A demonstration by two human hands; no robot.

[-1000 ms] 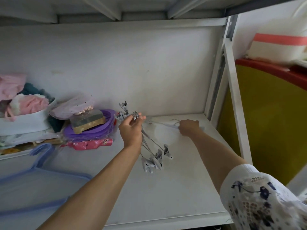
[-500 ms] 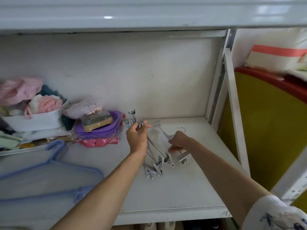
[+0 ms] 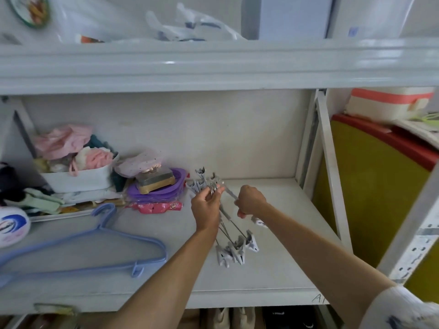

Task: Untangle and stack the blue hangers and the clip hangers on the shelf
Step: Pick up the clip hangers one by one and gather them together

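Shelf (image 3: 273, 276): a white shelf board at chest height with a second board above it. It carries everything named here, and every place below is given relative to it.

Blue hangers (image 3: 99, 248): lying flat on the left front of the shelf, hooks pointing toward the back. They look stacked, though how many there are cannot be told. No hand touches them.

Clip hangers (image 3: 234, 243): a bundle of metal hangers near the middle of the shelf. Their hooks are gathered up toward the back, and their white clips fan out low toward the front.

Left hand (image 3: 207, 205): closed around the gathered hooks, holding the bundle up off the shelf, mid-shelf.

Right hand (image 3: 250, 201): just right of the left hand, fingers closed on one more clip hanger whose wire slants up toward the bundle. One of its clips peeks out below the wrist.

What has changed: a second ago the right hand was reaching far to the right back of the shelf, onto a lone clip hanger lying there. Now that hanger is lifted and brought in beside the bundle, and that back corner is bare.

Meaning for the task: the last stray clip hanger seems to be joining the set. Likely left to do: hook it in with the rest and lay the bundle down neatly.
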